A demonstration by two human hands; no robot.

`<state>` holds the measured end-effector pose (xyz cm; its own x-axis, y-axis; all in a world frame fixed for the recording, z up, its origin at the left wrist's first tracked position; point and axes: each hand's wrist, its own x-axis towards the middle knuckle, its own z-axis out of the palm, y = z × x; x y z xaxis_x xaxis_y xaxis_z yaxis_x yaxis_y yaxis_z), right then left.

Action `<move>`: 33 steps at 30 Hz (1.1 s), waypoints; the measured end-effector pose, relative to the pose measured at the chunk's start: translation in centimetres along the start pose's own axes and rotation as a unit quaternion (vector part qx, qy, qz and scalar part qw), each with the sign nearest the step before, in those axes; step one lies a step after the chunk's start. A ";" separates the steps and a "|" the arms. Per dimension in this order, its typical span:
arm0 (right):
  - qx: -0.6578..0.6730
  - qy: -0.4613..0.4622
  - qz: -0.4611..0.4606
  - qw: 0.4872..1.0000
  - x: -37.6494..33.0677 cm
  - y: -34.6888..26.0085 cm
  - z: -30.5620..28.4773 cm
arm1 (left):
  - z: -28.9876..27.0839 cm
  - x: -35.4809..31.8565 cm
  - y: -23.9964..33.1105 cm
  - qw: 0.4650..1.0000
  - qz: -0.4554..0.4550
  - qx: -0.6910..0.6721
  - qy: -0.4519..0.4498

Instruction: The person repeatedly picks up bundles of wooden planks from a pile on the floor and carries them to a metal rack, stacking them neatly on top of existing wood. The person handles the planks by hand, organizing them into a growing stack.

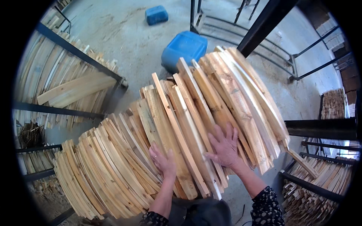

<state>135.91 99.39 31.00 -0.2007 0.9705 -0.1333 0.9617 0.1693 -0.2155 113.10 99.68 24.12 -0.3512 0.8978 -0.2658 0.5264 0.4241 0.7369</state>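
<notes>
A long row of pale wooden boards (109, 165) runs from the lower left to the upper right in front of me, most of them on edge and uneven at their ends. My left hand (163, 160) rests against the boards near the middle, fingers stretched out. Farther right, my right hand (225, 147) lies on the board tops with its fingers spread. Between my hands a few narrow strips (184, 139) stand a little higher than the boards around them. Neither hand is wrapped around a board. The undersides of both palms are hidden.
Two blue plastic containers (184, 49) sit on the floor beyond the row. A dark metal post (264, 26) rises at the far right end. More boards (56, 75) lie in a metal rack at left, and a stack of sticks (313, 184) stands at right.
</notes>
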 end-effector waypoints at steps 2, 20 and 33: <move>-0.005 0.027 0.020 0.999 0.4 0.7 1.6 | 0.5 0.1 0.7 0.999 -0.012 0.052 0.010; -0.100 0.150 -0.025 0.983 0.9 0.6 4.0 | 0.1 0.6 0.4 0.996 -0.009 0.083 0.037; -0.184 0.078 0.042 0.979 -3.9 -2.2 3.7 | -9.9 -27.9 -10.2 0.849 -0.089 -0.357 -0.378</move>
<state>133.91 94.60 28.42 -0.1139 0.9933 0.0190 0.9815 0.1095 0.1570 109.80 69.16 30.18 0.3642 0.7609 -0.5370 -0.1815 0.6235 0.7604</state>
